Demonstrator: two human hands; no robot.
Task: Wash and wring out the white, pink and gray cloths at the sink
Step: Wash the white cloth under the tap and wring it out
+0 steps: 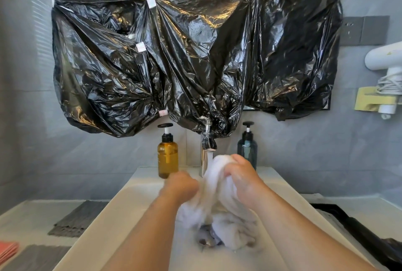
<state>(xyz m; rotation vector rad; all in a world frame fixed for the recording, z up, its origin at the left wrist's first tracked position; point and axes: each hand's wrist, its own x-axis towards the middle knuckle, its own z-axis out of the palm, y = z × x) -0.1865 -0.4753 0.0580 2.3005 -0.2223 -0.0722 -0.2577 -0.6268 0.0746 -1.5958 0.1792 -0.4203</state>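
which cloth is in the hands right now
The white cloth: the left hand and right hand both grip it under the tap. The gray cloths and pink cloth lie flat on the counter to the left, untouched.

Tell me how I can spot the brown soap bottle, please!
Find the big black plastic sheet on the wall, then the silver tap below it. The brown bottle stands on the sink's back ledge, left of the tap. It is see-through amber; the other bottle, right of the tap, is dark teal.
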